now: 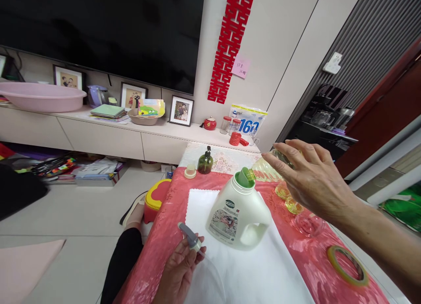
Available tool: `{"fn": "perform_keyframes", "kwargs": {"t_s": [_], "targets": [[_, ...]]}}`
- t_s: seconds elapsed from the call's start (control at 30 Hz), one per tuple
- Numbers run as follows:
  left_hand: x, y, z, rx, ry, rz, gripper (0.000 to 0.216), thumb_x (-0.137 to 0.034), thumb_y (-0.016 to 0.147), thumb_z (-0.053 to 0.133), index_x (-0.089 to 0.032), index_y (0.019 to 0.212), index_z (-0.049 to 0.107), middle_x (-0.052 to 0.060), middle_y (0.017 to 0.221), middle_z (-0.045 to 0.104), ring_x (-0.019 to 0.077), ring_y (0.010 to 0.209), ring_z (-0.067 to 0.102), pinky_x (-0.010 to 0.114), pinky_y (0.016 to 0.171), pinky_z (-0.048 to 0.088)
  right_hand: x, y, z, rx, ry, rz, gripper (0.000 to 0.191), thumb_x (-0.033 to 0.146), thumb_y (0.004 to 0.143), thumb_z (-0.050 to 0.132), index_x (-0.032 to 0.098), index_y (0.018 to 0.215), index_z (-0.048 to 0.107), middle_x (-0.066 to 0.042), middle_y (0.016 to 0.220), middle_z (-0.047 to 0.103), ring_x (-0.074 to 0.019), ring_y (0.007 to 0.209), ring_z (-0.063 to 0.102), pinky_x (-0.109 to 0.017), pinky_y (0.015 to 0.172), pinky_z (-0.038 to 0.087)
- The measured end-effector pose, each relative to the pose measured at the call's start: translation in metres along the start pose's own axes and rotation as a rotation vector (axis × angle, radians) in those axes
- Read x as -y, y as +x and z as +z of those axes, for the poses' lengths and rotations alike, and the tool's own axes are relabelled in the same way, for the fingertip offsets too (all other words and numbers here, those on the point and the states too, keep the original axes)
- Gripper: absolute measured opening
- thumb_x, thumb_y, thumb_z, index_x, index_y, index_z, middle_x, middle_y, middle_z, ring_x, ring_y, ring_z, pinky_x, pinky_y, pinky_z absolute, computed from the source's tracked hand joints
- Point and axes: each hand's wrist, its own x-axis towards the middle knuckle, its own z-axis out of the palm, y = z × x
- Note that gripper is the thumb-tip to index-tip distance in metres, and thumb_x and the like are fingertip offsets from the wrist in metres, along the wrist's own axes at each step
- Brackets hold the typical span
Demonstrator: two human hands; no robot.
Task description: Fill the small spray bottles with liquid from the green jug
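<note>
A white detergent jug (pixel 238 212) with a handle stands open on a white cloth (pixel 263 273). My right hand (pixel 312 177) is closed round a clear bottle (pixel 263 169) of yellowish liquid. The bottle is tipped over, and its green neck (pixel 245 177) is at the jug's mouth. My left hand (pixel 179 271), at the table's near edge, is closed on a grey pump head (pixel 190 237) with a thin clear tube hanging from it.
The table has a red cloth (pixel 158 251). On it are two small glass cups (pixel 292 205), a glass bowl (pixel 309 225), a tape roll (pixel 348 260), a dark green pump bottle (pixel 205 163) and a beige cap (pixel 190 171). A yellow-red stool (pixel 156 201) stands left of the table.
</note>
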Motion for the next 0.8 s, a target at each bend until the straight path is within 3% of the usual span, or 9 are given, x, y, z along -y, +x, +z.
{"fn": "perform_keyframes", "kwargs": {"t_s": [0.8], "targets": [[0.0023,0.0038,-0.0058,0.029,-0.045,-0.009,0.044,-0.027,0.055,0.097,-0.022,0.095,0.081,0.008,0.106,0.080,0.0240,0.089,0.076,0.028,0.081,0.063,0.0040,0.0044,-0.0095,-0.106,-0.048,-0.090,0.039,0.006,0.093,0.053,0.022,0.129,0.050,-0.015,0.137,0.057,-0.0360,0.126,0.049,-0.051,0.093,0.042]]}}
